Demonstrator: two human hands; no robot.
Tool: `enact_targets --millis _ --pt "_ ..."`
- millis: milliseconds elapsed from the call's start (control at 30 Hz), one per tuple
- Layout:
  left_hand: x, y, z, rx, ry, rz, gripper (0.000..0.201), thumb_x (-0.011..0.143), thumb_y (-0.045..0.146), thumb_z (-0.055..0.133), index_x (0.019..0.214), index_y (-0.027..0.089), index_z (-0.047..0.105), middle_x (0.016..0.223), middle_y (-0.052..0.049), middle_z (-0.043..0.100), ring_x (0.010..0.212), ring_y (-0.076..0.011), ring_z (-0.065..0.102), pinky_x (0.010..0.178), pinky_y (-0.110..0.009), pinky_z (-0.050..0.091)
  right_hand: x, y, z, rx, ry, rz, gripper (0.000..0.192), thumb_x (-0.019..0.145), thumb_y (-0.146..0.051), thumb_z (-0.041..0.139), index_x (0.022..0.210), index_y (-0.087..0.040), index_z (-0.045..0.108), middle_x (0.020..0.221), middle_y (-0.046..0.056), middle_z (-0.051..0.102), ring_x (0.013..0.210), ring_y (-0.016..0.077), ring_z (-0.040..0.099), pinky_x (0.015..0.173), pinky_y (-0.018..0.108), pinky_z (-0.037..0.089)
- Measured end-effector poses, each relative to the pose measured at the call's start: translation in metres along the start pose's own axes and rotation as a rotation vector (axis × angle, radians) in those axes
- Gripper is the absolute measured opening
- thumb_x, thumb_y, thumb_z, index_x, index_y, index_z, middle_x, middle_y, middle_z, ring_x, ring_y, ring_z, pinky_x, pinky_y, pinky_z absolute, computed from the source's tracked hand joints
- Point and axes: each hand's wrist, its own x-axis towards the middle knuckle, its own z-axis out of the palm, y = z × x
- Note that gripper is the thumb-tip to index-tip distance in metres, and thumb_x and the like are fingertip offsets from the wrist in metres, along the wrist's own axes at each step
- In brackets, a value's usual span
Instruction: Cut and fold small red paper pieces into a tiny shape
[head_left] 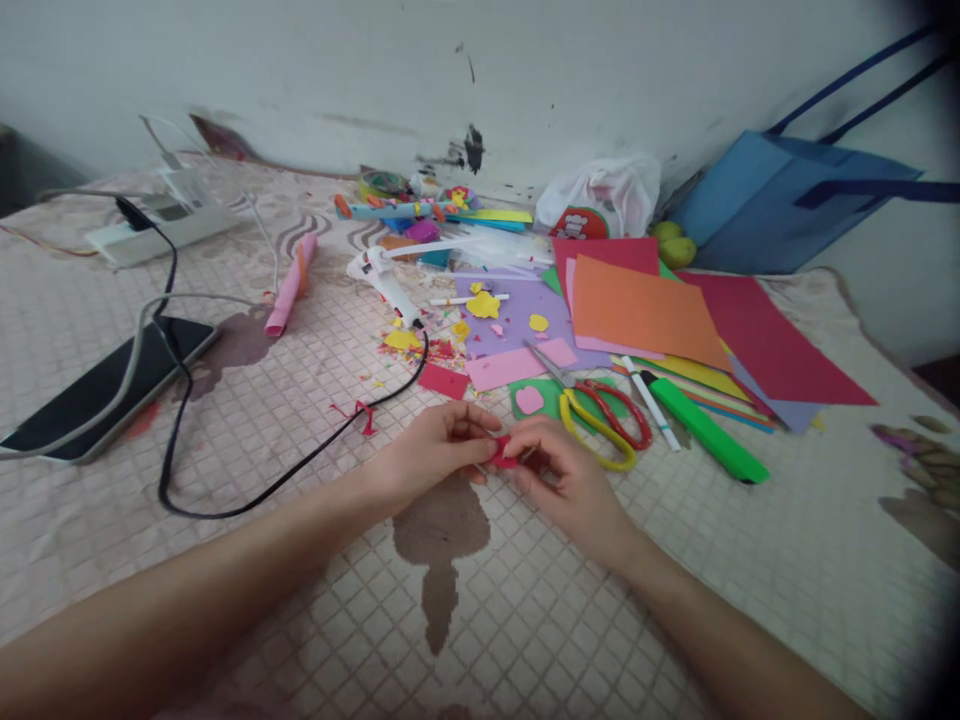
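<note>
- At the left edge of the frame a phone (105,390) lies flat on the quilted cloth (750,560), with a black cable (300,462) looping across the cloth beside it.
- In the upper left a white power strip (161,228) sits near the wall.
- Just left of centre, the left hand (431,452) is curled shut, its fingertips pinching a small red piece (504,453).
- That red piece sits at the centre of the frame, just above the cloth, caught between both hands.
- Right beside it, the right hand (566,478) is closed on the same piece from the other side, thumb and fingers touching it.
- Just above the right hand lie scissors (600,412) with red and yellow handles.
- Further right, a green marker (709,430) lies slanted.
- Coloured paper sheets (652,310) fan out in the upper right.
- A blue bag (780,205) leans against the wall at the far upper right.
</note>
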Motion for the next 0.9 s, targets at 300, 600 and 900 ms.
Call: enact_targets --millis 300,600,900 --pt "-0.0010 0.0004 -0.0007 -0.030 -0.047 -0.018 0.024 0.074 0.018 0.067 0.092 0.012 0.054 0.073 -0.002 0.064 0.062 -0.0084 0.059 0.062 -0.022 0.047 -0.0004 -0.0002 -0.0024 -0.097 0.036 -0.051 0.012 0.084 -0.014 0.055 0.086 -0.025 0.056 0.090 0.002 0.059 0.085 0.0181 0.057 0.075 0.034 0.046" --pt "0.0002 -0.0042 -0.0027 -0.003 -0.062 0.008 0.022 0.075 0.019 0.066 0.093 0.013 0.055 0.073 -0.002 0.066 0.066 -0.0104 0.061 0.066 -0.025 0.048 0.0012 0.0006 -0.0049 -0.125 0.039 -0.081 0.011 0.085 -0.015 0.055 0.087 -0.025 0.058 0.092 0.003 0.060 0.090 0.0185 0.057 0.079 0.034 0.046" --pt "-0.0015 -0.0029 0.0013 0.106 -0.017 0.061 0.022 0.072 0.016 0.065 0.091 0.012 0.054 0.071 -0.001 0.063 0.065 -0.0108 0.060 0.063 -0.024 0.047 0.0035 -0.0020 -0.0059 -0.084 0.017 -0.014 0.007 0.084 -0.016 0.056 0.082 -0.022 0.058 0.089 0.003 0.060 0.087 0.0174 0.057 0.075 0.031 0.045"
